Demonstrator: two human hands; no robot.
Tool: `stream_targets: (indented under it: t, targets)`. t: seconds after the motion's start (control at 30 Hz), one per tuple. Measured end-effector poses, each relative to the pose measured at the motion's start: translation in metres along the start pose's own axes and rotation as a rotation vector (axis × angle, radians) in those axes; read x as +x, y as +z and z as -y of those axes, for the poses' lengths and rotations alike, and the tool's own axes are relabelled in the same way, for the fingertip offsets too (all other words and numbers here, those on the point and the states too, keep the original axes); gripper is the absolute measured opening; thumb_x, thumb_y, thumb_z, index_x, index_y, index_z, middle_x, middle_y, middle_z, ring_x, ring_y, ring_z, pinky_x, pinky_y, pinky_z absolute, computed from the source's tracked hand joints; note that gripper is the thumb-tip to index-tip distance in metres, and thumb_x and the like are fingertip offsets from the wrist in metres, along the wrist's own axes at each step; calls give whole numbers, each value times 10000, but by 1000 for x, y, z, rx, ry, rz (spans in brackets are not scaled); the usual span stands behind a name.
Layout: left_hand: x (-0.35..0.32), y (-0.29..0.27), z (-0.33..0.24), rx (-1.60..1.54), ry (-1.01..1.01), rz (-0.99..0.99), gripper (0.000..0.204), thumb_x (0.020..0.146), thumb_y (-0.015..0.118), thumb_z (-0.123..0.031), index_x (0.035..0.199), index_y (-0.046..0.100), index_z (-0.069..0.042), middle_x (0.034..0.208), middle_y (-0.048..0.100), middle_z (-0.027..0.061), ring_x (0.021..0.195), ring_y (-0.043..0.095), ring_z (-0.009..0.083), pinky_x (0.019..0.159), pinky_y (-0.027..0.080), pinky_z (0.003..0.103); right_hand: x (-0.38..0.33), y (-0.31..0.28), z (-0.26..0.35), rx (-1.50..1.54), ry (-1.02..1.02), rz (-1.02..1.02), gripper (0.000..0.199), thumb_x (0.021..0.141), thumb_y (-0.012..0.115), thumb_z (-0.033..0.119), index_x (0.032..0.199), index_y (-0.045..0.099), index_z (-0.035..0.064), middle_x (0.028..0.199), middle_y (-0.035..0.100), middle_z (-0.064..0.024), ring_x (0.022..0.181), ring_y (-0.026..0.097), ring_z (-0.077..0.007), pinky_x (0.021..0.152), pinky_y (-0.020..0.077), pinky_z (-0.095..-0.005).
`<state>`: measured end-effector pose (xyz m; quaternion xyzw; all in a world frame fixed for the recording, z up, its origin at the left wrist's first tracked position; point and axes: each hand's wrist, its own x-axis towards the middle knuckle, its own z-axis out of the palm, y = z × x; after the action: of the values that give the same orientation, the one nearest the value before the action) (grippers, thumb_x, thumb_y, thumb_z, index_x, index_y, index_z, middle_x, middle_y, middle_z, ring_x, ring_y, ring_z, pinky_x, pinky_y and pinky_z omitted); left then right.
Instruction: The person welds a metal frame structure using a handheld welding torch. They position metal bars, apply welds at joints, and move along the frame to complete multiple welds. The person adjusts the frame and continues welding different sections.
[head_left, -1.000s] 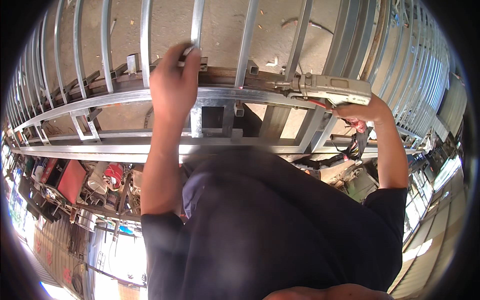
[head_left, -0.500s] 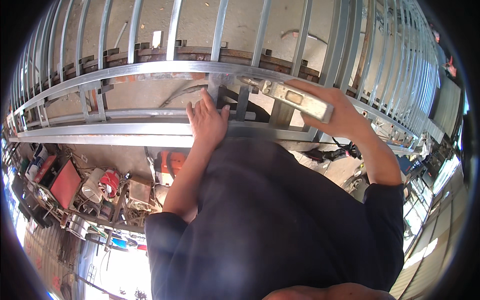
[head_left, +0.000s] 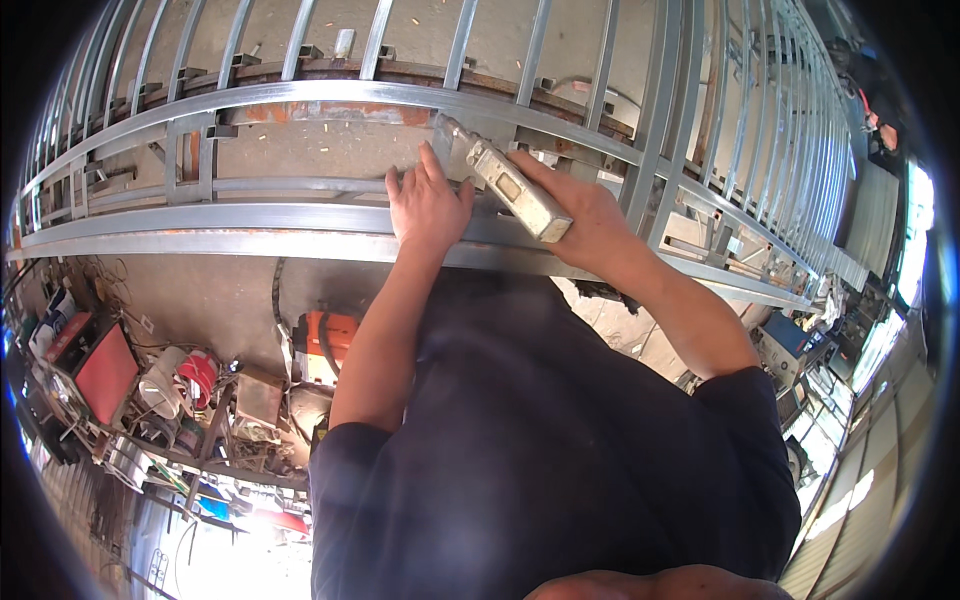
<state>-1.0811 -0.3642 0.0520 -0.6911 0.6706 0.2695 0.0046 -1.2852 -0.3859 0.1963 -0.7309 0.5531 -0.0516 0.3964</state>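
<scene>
Apparently at the stage of setting drill to metal, a person in a dark T-shirt (head_left: 580, 430) leans over a silver metal frame (head_left: 250, 215) in the head camera's view, a grey power drill (head_left: 520, 195) in the right hand (head_left: 592, 218). Fingers of that hand wrap around the drill's rear grip; the trigger is out of sight. The drill lies over the frame's near section, slanting up and to the left, its nose (head_left: 456, 131) close to where a short upright (head_left: 446, 155) reaches the curved upper rail (head_left: 330, 92). Whether the tip touches metal cannot be told.

Just beside the upright, the left hand (head_left: 430, 205) is spread, fingers loose and holding nothing, the index finger pointing toward the rail. Whether its fingertips press on the tubing is unclear.

Beyond the rail, slim metal bars (head_left: 378, 40) fan out over a concrete floor (head_left: 220, 295); on the near side sit an orange case (head_left: 328, 345) and a red bucket (head_left: 199, 377). By the look of it, the next move calls for a square, steady push behind the drill, with the free fingers well clear of its nose.
</scene>
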Motion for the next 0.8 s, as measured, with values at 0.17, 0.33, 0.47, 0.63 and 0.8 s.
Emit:
stream_targets:
  t: [0.17,0.33,0.47,0.63,0.8]
  targets:
    - [-1,-3,-1,31,3,-9,953,987,633,-506,1606,258,115,1308,694,219,1267,649,320,1269,254,540,-3,21,-9,-122,-42,-47,947,813,842,208,1638,390,312,1208,742,-139,1038,735,-400,896,603,-476]
    - [-1,-4,1,65,-3,18,964,985,618,-532,1614,256,103,1289,701,195,1253,651,311,1276,230,538,-6,34,-12,-162,-50,-74,933,811,849,189,1626,410,311,1204,741,-139,1041,735,-395,886,614,-467]
    - [-1,-2,1,73,-1,11,964,984,609,-542,1614,263,101,1293,701,190,1256,652,304,1276,229,531,-8,35,-5,-165,-3,-72,897,812,854,138,1603,465,306,1298,735,-143,1126,724,-393,938,617,-449]
    - [-2,-7,-1,79,-8,28,973,967,629,-526,1622,256,90,1308,701,194,1266,652,300,1273,251,522,-9,39,-5,-217,-29,-80,909,812,848,161,1612,444,314,1293,736,-134,1084,735,-392,895,626,-456]
    - [-1,-12,-3,42,-20,64,979,960,637,-518,1628,243,80,1322,700,203,1273,649,307,1273,253,508,-10,44,-10,-258,-85,-103,977,808,848,202,1642,357,331,1188,731,-154,966,743,-416,824,613,-499]
